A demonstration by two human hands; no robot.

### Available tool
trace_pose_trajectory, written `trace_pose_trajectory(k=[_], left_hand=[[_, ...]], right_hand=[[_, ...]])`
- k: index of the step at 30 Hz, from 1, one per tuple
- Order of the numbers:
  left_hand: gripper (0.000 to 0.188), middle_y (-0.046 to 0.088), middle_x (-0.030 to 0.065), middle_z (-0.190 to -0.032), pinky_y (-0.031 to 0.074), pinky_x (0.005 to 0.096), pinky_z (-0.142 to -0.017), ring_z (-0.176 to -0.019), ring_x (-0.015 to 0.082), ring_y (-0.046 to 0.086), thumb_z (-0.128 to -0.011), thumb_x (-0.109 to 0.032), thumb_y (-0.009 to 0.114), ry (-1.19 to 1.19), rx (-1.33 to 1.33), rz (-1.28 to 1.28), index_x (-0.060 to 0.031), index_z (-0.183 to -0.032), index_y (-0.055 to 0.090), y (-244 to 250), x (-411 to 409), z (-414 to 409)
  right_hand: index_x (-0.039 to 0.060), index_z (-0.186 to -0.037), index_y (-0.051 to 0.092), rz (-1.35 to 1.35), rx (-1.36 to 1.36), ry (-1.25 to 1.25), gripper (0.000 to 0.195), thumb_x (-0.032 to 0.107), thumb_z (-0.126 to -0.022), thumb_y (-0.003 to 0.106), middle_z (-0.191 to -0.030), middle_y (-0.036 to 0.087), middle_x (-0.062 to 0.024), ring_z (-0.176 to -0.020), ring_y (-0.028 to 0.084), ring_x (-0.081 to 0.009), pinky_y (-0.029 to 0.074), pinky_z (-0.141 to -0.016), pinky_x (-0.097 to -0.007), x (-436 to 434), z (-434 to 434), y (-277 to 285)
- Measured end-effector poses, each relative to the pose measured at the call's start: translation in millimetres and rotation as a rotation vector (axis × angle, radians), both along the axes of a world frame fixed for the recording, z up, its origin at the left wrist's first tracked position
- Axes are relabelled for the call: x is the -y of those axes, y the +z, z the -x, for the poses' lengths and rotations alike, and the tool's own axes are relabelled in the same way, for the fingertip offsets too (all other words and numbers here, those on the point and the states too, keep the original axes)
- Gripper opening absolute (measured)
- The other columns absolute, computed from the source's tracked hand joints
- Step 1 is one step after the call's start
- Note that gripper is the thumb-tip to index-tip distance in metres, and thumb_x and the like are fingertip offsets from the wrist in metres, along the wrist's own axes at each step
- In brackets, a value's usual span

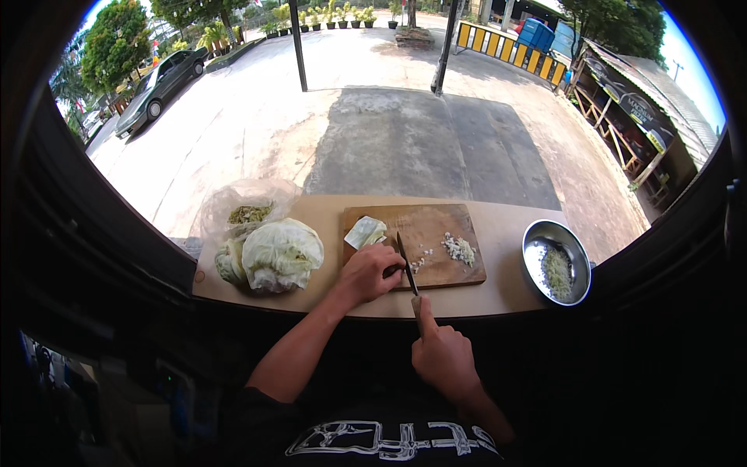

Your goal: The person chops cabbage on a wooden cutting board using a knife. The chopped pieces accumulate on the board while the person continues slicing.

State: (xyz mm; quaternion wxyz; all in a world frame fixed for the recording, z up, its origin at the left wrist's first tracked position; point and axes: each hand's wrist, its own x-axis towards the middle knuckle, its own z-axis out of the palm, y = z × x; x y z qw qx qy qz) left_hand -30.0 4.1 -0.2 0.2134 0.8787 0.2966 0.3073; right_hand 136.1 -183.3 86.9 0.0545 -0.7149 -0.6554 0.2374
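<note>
My right hand grips the handle of a kitchen knife, its index finger stretched along the handle. The blade points away from me over a wooden cutting board. Curled on the board just left of the blade is my left hand; whatever lies beneath its fingers is hidden. Beyond that hand rests a cut piece of pale cabbage leaf. To the right of the blade lie scattered white bits and a small heap of finely chopped cabbage.
A large cabbage head and a smaller piece sit at the counter's left. Behind them is a clear plastic bag with greenish scraps. A steel bowl holding chopped cabbage stands at the right end.
</note>
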Motion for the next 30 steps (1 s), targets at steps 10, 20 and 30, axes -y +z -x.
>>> trace_pose_trajectory(k=[10, 20, 30], left_hand=[[0.014, 0.072, 0.0084, -0.089, 0.053, 0.0424, -0.087, -0.090, 0.0291, 0.068, -0.087, -0.015, 0.081, 0.004, 0.029, -0.039, -0.0056, -0.097, 0.077, 5.1, -4.7, -1.1], [0.007, 0.070, 0.0044, -0.077, 0.051, 0.0394, -0.085, -0.081, 0.0265, 0.067, -0.082, -0.010, 0.082, -0.002, 0.108, -0.062, -0.0082, -0.084, 0.076, 0.1, -8.9, 0.8], [0.010, 0.070, 0.0057, -0.084, 0.051, 0.0413, -0.087, -0.088, 0.0279, 0.067, -0.082, -0.014, 0.080, 0.021, 0.050, -0.082, -0.0085, -0.087, 0.073, 5.5, -6.6, -0.6]], right_hand=[[0.0062, -0.169, 0.035, -0.198, -0.162, -0.088, 0.084, 0.015, -0.092, 0.067, -0.086, 0.073, -0.0285, -0.082, 0.074, -0.0493, 0.058, -0.080, -0.0608, -16.1, -9.1, -43.8], [0.0052, -0.169, 0.035, -0.200, -0.350, -0.130, 0.083, 0.013, -0.093, 0.068, -0.089, 0.074, -0.0277, -0.085, 0.074, -0.0494, 0.058, -0.081, -0.0593, -1.4, -6.8, -47.0], [0.0056, -0.168, 0.036, -0.239, -0.348, -0.163, 0.082, 0.012, -0.093, 0.068, -0.093, 0.074, -0.0274, -0.086, 0.075, -0.0483, 0.059, -0.082, -0.0599, 4.6, -14.7, -55.1]])
